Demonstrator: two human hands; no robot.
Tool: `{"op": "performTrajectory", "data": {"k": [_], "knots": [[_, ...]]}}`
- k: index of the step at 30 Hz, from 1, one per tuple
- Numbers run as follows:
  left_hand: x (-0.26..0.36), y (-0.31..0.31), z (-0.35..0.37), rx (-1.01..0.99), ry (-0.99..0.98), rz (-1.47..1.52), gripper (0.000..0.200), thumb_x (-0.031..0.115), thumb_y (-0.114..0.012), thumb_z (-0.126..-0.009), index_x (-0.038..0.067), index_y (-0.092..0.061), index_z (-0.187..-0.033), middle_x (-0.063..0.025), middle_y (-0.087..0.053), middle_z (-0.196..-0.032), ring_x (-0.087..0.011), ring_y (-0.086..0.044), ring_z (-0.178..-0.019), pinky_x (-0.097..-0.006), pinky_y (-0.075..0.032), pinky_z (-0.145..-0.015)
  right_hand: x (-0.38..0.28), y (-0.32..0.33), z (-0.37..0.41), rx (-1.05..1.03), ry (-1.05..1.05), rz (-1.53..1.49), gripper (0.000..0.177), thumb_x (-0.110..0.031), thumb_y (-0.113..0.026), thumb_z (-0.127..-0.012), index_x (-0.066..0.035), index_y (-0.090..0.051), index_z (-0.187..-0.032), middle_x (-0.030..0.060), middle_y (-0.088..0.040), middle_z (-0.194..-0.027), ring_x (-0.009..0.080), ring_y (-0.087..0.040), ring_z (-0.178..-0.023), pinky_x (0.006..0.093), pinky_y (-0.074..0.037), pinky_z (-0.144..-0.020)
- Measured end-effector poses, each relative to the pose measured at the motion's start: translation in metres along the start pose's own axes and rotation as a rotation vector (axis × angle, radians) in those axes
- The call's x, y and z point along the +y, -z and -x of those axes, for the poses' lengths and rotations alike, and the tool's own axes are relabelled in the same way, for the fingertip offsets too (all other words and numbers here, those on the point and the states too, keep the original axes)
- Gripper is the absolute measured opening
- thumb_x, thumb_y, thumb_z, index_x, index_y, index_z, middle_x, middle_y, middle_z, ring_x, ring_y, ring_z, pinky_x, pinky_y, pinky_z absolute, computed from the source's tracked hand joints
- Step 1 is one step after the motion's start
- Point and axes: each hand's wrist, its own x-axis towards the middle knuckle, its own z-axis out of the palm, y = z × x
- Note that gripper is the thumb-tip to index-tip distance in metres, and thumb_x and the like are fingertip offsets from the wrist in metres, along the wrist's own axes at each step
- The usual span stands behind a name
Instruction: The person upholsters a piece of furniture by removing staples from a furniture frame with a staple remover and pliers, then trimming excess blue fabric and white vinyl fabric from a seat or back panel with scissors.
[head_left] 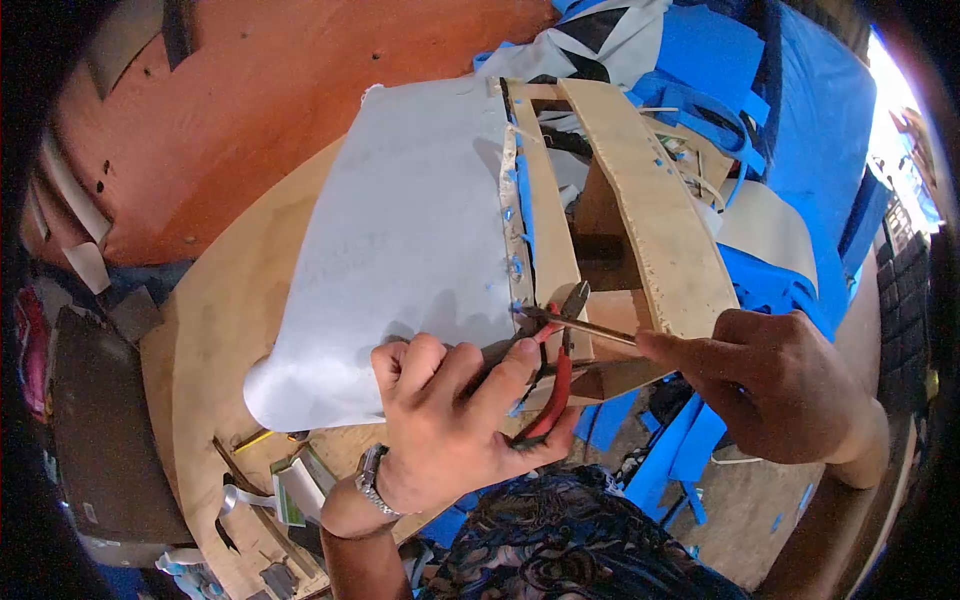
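Observation:
My left hand [455, 415], with a metal watch at the wrist, is closed around red-handled cutting pliers [562, 385]. Their jaws point up past the panel's edge. In my right hand [785, 390] is a screwdriver [595, 329]; its handle is hidden in the fist. The thin shaft crosses the pliers, and its tip touches the stapled edge of the light grey covering [410, 220]. Blue scraps [516, 266] stick out along that edge. The covering is wrapped over a wooden frame [655, 200] with open gaps.
The frame rests on a wooden tabletop [215, 330]. Blue material [810, 150] is heaped at the back right, and blue offcuts [690, 440] lie below. A hammer [240, 495] is at the lower left. An orange-brown sheet [280, 100] stands behind.

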Motion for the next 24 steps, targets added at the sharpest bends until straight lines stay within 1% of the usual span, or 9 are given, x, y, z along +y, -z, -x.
{"op": "performTrajectory", "data": {"k": [2,5,11,14,16,17,22,24], "knots": [[0.001,0.0,0.0,0.002,0.002,-0.006,0.052,0.05,-0.082,-0.061,0.017,-0.071,-0.1,0.0019,-0.043,-0.072,-0.0207,-0.04,-0.076,-0.0394,-0.027,-0.069,0.0,0.008,0.002,-0.018,0.003,-0.021,0.041,-0.001,-0.068,-0.083,-0.011,-0.07,-0.122,0.0094,-0.053,-0.058,0.0207,-0.055,-0.049,0.0378,-0.04,-0.046],[0.001,0.001,-0.001,-0.017,-0.002,-0.017,0.05,0.05,-0.082,-0.062,0.017,-0.071,-0.099,0.0023,-0.043,-0.071,-0.0199,-0.04,-0.075,-0.0388,-0.027,-0.069,-0.002,0.016,0.0,-0.018,0.035,0.026,0.038,-0.001,-0.067,-0.084,-0.01,-0.071,-0.12,0.0093,-0.054,-0.057,0.0198,-0.055,-0.048,0.0367,-0.041,-0.045],[0.001,0.003,-0.003,-0.034,-0.009,-0.018,0.048,0.048,-0.081,-0.063,0.016,-0.071,-0.098,0.003,-0.042,-0.07,-0.0187,-0.039,-0.074,-0.0381,-0.027,-0.069,-0.02,0.026,-0.004,-0.137,-0.058,0.102,0.039,-0.002,-0.068,-0.084,-0.012,-0.07,-0.121,0.0093,-0.058,-0.061,0.0172,-0.054,-0.046,0.0358,-0.042,-0.043],[0.001,0.001,-0.003,-0.028,0.012,0.004,0.048,0.047,-0.081,-0.063,0.016,-0.071,-0.097,0.0029,-0.042,-0.07,-0.0187,-0.039,-0.074,-0.0382,-0.027,-0.069,-0.025,0.026,-0.007,-0.13,-0.046,0.161,0.041,-0.004,-0.069,-0.083,-0.013,-0.069,-0.123,0.0099,-0.059,-0.063,0.0168,-0.055,-0.047,0.036,-0.041,-0.042],[0.003,0.005,-0.006,-0.041,0.017,0.008,0.05,0.043,-0.084,-0.058,0.013,-0.069,-0.095,0.0005,-0.049,-0.071,-0.0212,-0.042,-0.072,-0.0394,-0.031,-0.071,-0.032,0.029,-0.01,-0.176,-0.108,0.203,0.04,-0.005,-0.069,-0.083,-0.014,-0.07,-0.122,0.0093,-0.059,-0.063,0.0172,-0.055,-0.046,0.036,-0.042,-0.043],[0.004,0.007,-0.007,-0.047,0.019,0.01,0.052,0.041,-0.086,-0.056,0.012,-0.068,-0.094,-0.0006,-0.053,-0.072,-0.0225,-0.044,-0.071,-0.04,-0.033,-0.071,-0.037,0.031,-0.013,-0.203,-0.134,0.236,0.04,-0.006,-0.069,-0.083,-0.015,-0.07,-0.122,0.009,-0.06,-0.064,0.0177,-0.056,-0.047,0.0363,-0.043,-0.044],[0.003,0.009,-0.009,-0.065,0.019,0.018,0.052,0.044,-0.086,-0.058,0.013,-0.069,-0.096,0.0004,-0.053,-0.071,-0.0218,-0.045,-0.07,-0.0396,-0.032,-0.069,-0.057,0.044,-0.033,-0.333,-0.23,0.491,0.038,-0.012,-0.07,-0.081,-0.021,-0.071,-0.118,0.0082,-0.062,-0.062,0.021,-0.062,-0.052,0.0391,-0.048,-0.05],[0.002,0.009,-0.009,-0.065,0.014,0.031,0.052,0.044,-0.087,-0.058,0.014,-0.069,-0.097,0.0005,-0.052,-0.07,-0.0216,-0.045,-0.07,-0.0395,-0.032,-0.068,-0.073,0.046,-0.042,-0.332,-0.262,0.602,0.038,-0.015,-0.071,-0.079,-0.022,-0.072,-0.117,0.0088,-0.062,-0.061,0.0221,-0.064,-0.054,0.0402,-0.05,-0.052]]}}
